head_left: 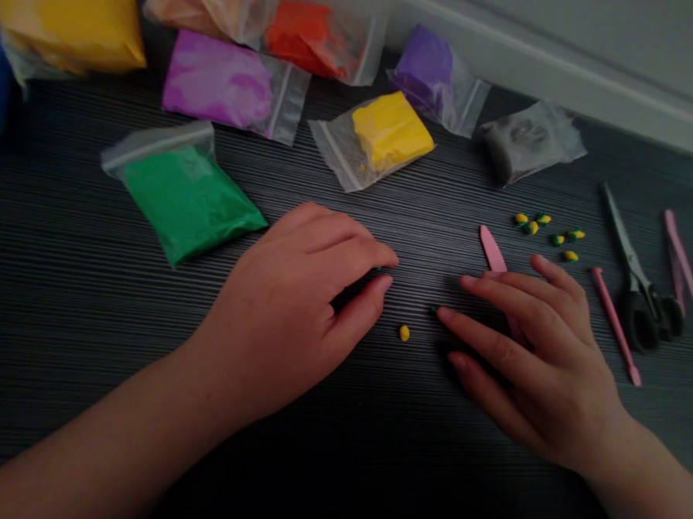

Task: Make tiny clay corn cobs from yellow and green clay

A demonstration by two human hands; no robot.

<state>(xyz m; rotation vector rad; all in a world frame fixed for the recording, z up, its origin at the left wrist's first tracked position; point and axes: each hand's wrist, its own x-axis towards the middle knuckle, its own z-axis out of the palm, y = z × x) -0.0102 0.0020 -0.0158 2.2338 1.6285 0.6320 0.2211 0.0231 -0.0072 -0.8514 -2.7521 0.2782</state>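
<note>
My left hand (302,293) rests low over the dark table, its thumb and index fingertips a little apart. A tiny green piece of clay (379,268) shows by the index fingertip; whether it touches the finger I cannot tell. My right hand (537,342) has its fingers spread, palm down. Its index fingertip is at another tiny green clay piece (434,310). Between the hands lies a small yellow clay ball (404,333). Partly under my right hand is a pink modelling knife (492,248). Beyond its fingers are several small yellow-and-green clay pieces (531,227).
On the right lie a pink modelling tool (616,325), black-handled scissors (638,283) and pink tweezers (681,265). Farther back are bags of green clay (189,198), yellow clay (392,132), purple clay (426,65) and dark clay (529,141). A pale ledge (522,72) runs behind.
</note>
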